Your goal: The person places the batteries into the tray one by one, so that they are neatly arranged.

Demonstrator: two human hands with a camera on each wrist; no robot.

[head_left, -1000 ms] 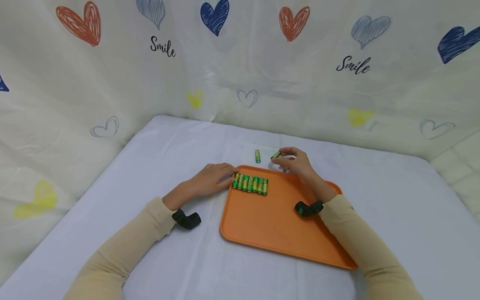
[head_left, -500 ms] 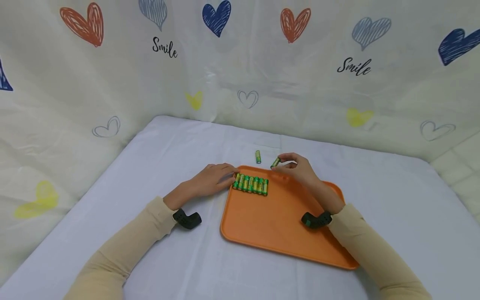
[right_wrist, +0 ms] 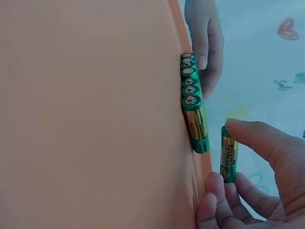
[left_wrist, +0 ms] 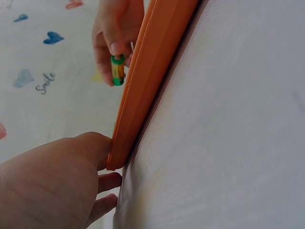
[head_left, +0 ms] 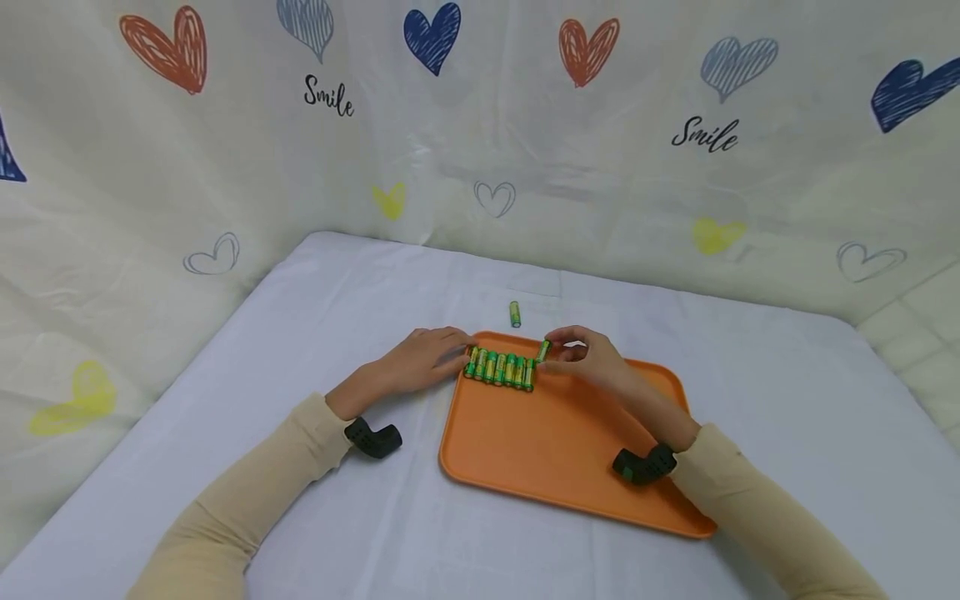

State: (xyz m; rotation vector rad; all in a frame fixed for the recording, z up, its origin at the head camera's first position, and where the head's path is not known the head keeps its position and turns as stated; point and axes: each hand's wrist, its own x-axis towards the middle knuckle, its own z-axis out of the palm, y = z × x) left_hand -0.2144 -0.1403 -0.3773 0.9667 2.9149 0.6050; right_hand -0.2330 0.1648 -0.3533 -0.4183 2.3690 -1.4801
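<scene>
My right hand pinches a green-and-gold AA battery between thumb and fingertips, just above the far rim of the orange tray. To its left, a row of several matching batteries lies side by side in the tray's far left corner. My left hand rests at that corner, thumb and fingers touching the rim beside the row's left end. The left wrist view shows the left thumb against the tray's edge, fingers fairly straight.
A single loose battery lies on the white-covered table, just beyond the tray's far rim. A white curtain printed with hearts hangs behind the table. Each wrist carries a black camera band.
My right hand has brought its battery from beyond the tray back over the far rim, close to the row's right end. The left hand has stayed in place.
</scene>
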